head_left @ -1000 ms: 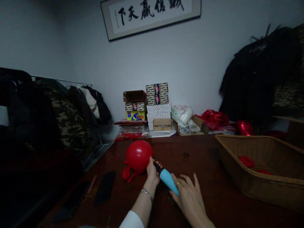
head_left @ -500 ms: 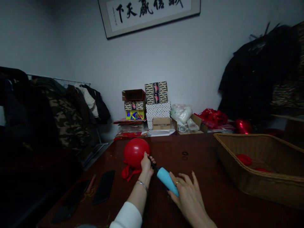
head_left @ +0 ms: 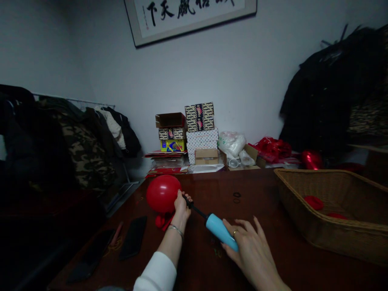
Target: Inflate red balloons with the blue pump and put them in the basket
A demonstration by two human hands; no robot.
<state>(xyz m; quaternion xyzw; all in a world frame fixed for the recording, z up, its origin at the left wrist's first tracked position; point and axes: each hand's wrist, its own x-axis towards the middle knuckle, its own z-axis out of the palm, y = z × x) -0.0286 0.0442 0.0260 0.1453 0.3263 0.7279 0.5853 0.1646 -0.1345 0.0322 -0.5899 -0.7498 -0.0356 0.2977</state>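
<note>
A round, partly inflated red balloon (head_left: pixel 163 194) sits against the fingers of my left hand (head_left: pixel 182 203). That hand is closed around the balloon's neck and the black end of a hand balloon pump (head_left: pixel 217 227); the joint between them is hidden by the fingers. The pump's thin black rod shows between its black end and its light-blue barrel. My right hand (head_left: pixel 247 246) grips the barrel's near end between thumb and index side, the other fingers stretched out. Limp red balloons (head_left: pixel 163 221) lie on the table below the inflated one.
Two dark flat objects (head_left: pixel 132 237) lie left on the brown table (head_left: pixel 257 198), with yellowish bands beside them. Black rings (head_left: pixel 237 195) lie toward the back. A wicker basket (head_left: pixel 333 226) holding red items stands right. Stacked boxes (head_left: pixel 201 139) stand against the wall.
My hands have moved apart: the left went left with the balloon, the right went right with the blue barrel. More of the pump's black rod now shows.
</note>
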